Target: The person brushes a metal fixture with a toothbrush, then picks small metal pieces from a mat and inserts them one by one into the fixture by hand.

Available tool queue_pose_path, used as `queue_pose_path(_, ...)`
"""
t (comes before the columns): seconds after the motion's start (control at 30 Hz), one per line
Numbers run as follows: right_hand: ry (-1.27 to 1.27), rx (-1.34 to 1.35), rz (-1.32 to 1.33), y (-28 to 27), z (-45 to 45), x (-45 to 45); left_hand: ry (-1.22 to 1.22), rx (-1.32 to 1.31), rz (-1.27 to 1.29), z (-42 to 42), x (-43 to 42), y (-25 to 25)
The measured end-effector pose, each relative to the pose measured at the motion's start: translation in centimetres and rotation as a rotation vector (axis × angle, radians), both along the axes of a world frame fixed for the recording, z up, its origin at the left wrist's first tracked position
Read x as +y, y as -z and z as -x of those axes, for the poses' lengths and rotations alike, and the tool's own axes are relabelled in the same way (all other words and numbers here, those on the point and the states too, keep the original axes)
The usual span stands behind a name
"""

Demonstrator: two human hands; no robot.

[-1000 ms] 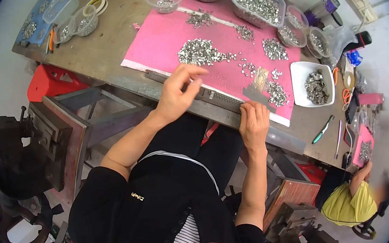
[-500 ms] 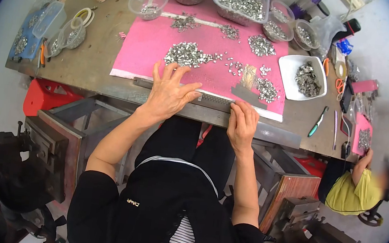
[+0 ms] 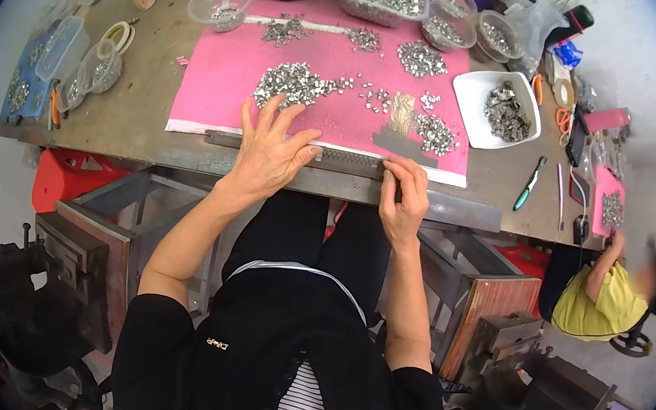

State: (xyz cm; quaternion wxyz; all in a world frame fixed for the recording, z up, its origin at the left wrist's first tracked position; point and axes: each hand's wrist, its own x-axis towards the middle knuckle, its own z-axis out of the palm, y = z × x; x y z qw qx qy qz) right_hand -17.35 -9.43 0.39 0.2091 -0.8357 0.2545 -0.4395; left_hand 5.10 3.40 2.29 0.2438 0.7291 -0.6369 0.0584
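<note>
A long grey metal strip (image 3: 350, 159) with rows of small marks lies along the front edge of the pink mat (image 3: 218, 101). My left hand (image 3: 267, 152) rests over its left part, fingers spread, with the fingertips at the near side of a large pile of small silvery metal pieces (image 3: 290, 81). Its thumb reaches toward a small bright piece on the strip. Near the strip's right end, my right hand (image 3: 405, 198) is closed, the fingers curled with the thumb against the strip. Smaller piles, such as this heap of metal pieces (image 3: 436, 135), lie farther right on the mat.
Tubs of metal pieces, including a rectangular tub (image 3: 377, 16), stand at the back. At right are a white dish (image 3: 476, 129), a toothbrush (image 3: 530, 183) and orange-handled scissors (image 3: 564, 119). Another person in a yellow shirt (image 3: 590, 307) sits at far right. A red stool (image 3: 69, 177) stands at left.
The whole view has shifted, so the table appears slightly farther up and left. Both hands keep nearly the same places on the strip.
</note>
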Motion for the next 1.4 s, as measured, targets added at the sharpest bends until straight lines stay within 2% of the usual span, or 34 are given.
queue_pose_path(0.13, 0.015, 0.005, -0.019, -0.2, -0.3, 0.1, 0.021, 0.0, 0.063, 0.0, -0.2, -0.6)
queue_pose_path(0.23, 0.031, 0.002, -0.022, 0.0, -0.2, 0.1, 0.045, 0.168, 0.294, 0.2, -1.0, -1.8)
queue_pose_path(0.33, 0.034, -0.009, -0.045, 0.3, -0.1, 0.0, 0.08, 0.684, 0.348, 1.1, -1.6, -2.2)
queue_pose_path(0.43, 0.036, -0.012, -0.035, 0.2, -0.2, 0.1, 0.08, 0.951, 0.367, 0.7, -3.1, -0.8)
queue_pose_path(0.53, 0.045, -0.02, -0.029, 0.4, -0.2, 0.1, 0.082, 0.986, 0.309, 0.9, -3.7, -0.2)
queue_pose_path(0.63, 0.062, -0.027, -0.023, 0.2, -0.2, 0.1, 0.08, 0.777, 0.273, 1.1, -3.6, -0.6)
queue_pose_path(0.87, 0.073, -0.034, -0.001, 0.3, -0.2, 0.2, 0.089, 0.798, 0.285, 1.8, -3.7, -1.3)
queue_pose_path(1.07, 0.067, -0.038, 0.008, 0.4, -0.3, 0.1, 0.106, 0.706, 0.339, 1.9, -3.6, -2.2)
queue_pose_path(1.17, 0.07, -0.038, 0.013, 0.4, -0.2, 0.2, 0.089, 0.645, 0.291, 1.2, -3.8, 0.0)
queue_pose_path(1.3, 0.069, -0.034, 0.015, 0.5, -0.3, 0.0, 0.086, 0.661, 0.401, 1.2, -3.2, -2.4)
queue_pose_path(1.4, 0.044, 0.018, 0.036, -0.3, 0.0, -0.7, 0.15, 0.682, 0.388, 1.1, -4.0, -3.8)
